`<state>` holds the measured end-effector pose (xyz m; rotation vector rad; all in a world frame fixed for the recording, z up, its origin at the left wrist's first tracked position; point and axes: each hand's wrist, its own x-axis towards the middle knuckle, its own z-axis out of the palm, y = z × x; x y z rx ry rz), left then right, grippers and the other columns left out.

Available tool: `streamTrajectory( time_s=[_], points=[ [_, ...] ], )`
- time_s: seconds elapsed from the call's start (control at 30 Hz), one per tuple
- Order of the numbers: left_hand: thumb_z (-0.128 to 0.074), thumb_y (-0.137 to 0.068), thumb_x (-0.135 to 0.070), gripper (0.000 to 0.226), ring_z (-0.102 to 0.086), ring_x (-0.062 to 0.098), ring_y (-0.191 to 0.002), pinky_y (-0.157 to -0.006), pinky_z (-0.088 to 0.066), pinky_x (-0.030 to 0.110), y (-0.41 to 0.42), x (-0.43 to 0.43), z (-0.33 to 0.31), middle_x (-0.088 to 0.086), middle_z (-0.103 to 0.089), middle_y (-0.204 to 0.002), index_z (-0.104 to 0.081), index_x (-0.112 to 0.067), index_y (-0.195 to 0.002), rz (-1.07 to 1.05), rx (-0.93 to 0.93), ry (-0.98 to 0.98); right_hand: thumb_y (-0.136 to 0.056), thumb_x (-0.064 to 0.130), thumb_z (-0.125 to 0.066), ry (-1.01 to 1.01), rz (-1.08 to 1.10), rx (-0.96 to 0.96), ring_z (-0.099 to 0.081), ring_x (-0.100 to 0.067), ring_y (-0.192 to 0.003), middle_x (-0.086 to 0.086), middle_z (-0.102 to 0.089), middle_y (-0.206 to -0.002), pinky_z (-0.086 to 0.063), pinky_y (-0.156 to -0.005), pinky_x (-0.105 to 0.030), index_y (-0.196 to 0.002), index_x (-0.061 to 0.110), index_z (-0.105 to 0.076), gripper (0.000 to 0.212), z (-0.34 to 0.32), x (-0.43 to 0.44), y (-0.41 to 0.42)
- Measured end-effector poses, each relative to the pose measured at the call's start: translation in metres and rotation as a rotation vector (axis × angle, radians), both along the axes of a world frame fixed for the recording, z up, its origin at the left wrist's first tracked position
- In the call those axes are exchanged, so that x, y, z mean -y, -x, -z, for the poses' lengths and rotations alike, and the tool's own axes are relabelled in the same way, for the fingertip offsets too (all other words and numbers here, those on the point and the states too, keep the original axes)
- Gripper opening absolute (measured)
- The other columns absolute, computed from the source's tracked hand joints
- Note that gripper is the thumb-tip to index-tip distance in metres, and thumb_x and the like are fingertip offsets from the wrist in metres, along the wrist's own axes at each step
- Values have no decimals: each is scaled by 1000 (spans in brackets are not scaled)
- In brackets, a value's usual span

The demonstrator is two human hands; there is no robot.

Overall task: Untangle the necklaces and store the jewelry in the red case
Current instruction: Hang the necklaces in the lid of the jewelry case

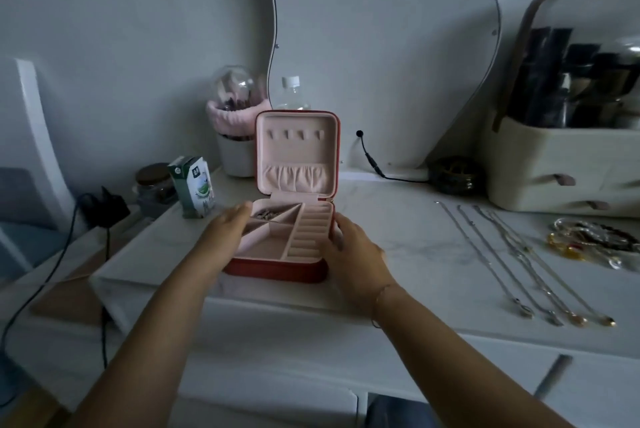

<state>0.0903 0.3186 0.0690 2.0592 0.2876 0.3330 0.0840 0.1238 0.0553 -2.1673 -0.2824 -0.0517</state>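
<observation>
The red case point(277, 268) stands open in the middle of the white marble tabletop, its lid point(297, 150) upright and lined in pale pink. Small jewelry pieces point(266, 214) lie in its back-left compartment. My left hand point(227, 232) holds the case's left side. My right hand point(353, 247) grips its right side. Several necklaces point(519, 261) lie stretched out side by side, apart from each other, on the right of the table. A heap of bracelets and beads point(588, 242) sits beyond them at the far right.
A curvy mirror point(381, 46) leans on the wall behind the case. A cosmetics organiser point(561, 157) stands at the right, a dark round box point(455, 175) beside it. A green carton point(193, 190), a jar point(152, 181), a brush holder point(235, 136) and a bottle point(291, 93) stand at the back left. Cables trail at the left.
</observation>
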Motion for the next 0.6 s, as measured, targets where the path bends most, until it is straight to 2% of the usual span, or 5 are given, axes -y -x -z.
streamTrajectory(
  time_s=[0.07, 0.23, 0.4, 0.5, 0.6],
  points=[
    [-39, -102, -38, 37, -46, 18, -126, -103, -31, 31, 1, -2, 4, 3, -52, -135, -54, -19, -130, 32, 9, 116, -92, 38, -43, 20, 1, 1, -51, -12, -118, 9, -55, -129, -32, -109, -43, -131, 38, -42, 40, 3, -4, -3],
    [-38, -102, -40, 22, -52, 11, -115, -103, -37, 32, 0, 12, 7, -8, -59, -119, -57, -33, -112, 113, 5, 269, -95, 23, -38, -25, 38, 16, -53, -14, -113, 6, -57, -125, -39, -104, -42, -127, 33, -46, 35, 1, 2, -2],
    [-41, -99, -47, 43, -46, 7, -128, -114, -31, 35, -2, 48, 12, -11, -54, -136, -53, -27, -135, 244, 28, 252, -97, 16, -38, -35, 137, 69, -54, -18, -107, 0, -61, -117, -45, -97, -37, -122, 24, -54, 31, -1, 41, 5],
    [-41, -100, -44, 42, -45, 3, -126, -105, -31, 23, -6, 76, 16, -15, -53, -134, -51, -27, -137, 304, 56, 251, -98, 15, -37, -10, 199, 81, -52, -17, -107, 0, -59, -118, -45, -95, -32, -125, 21, -52, 31, 0, 66, 12],
    [-39, -101, -43, 42, -45, 3, -128, -104, -31, 23, -10, 101, 20, -13, -53, -136, -50, -27, -138, 354, 64, 245, -98, 13, -37, 18, 249, 108, -50, -10, -94, 3, -59, -107, -40, -77, -16, -121, 19, -55, 30, 0, 88, 17]
  ],
)
